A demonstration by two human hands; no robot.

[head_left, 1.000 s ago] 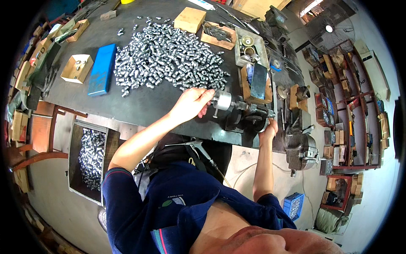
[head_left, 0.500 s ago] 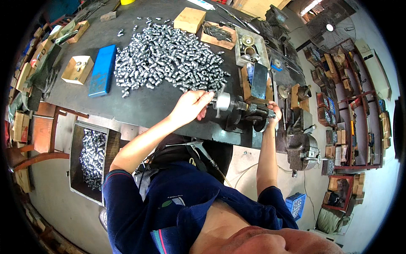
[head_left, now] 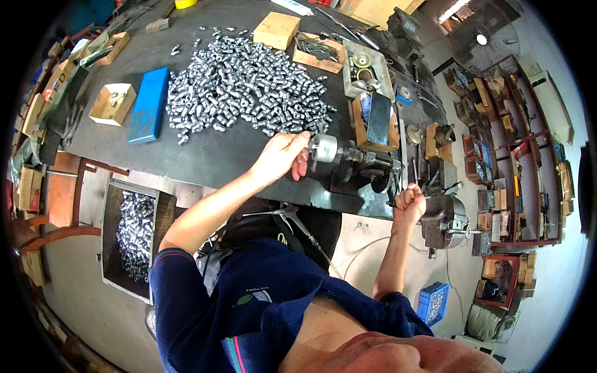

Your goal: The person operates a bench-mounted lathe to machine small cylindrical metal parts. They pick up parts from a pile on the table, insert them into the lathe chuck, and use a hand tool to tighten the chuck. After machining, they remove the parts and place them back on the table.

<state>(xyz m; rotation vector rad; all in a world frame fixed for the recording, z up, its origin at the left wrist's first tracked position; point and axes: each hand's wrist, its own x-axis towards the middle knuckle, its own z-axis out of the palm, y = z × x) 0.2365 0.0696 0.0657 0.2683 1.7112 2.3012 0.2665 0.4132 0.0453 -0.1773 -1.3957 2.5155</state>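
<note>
A small dark metal bench fixture (head_left: 367, 166) with a bright cylindrical chuck (head_left: 326, 148) at its left end stands by the table's near edge. Against the chuck's left face, my left hand (head_left: 283, 156) is closed, thumb and forefinger pinched; what lies between them is hidden. My right hand (head_left: 409, 203) makes a fist around the crank handle at the fixture's right end, low beside the table edge. Behind my left hand spreads a large heap of short, shiny metal fittings (head_left: 242, 87) on the dark tabletop (head_left: 186, 158).
Left of the heap lie a blue box (head_left: 149, 105) and an open carton (head_left: 112, 104). Wooden boxes (head_left: 276, 31) and a parts tray (head_left: 367, 71) stand behind the fixture. A bench vise (head_left: 444, 222) is at the right edge. A drawer of fittings (head_left: 134, 236) hangs out lower left.
My right hand has moved down and slightly right, from the fixture's end to below it, and the fist has turned. My left hand stays at the chuck.
</note>
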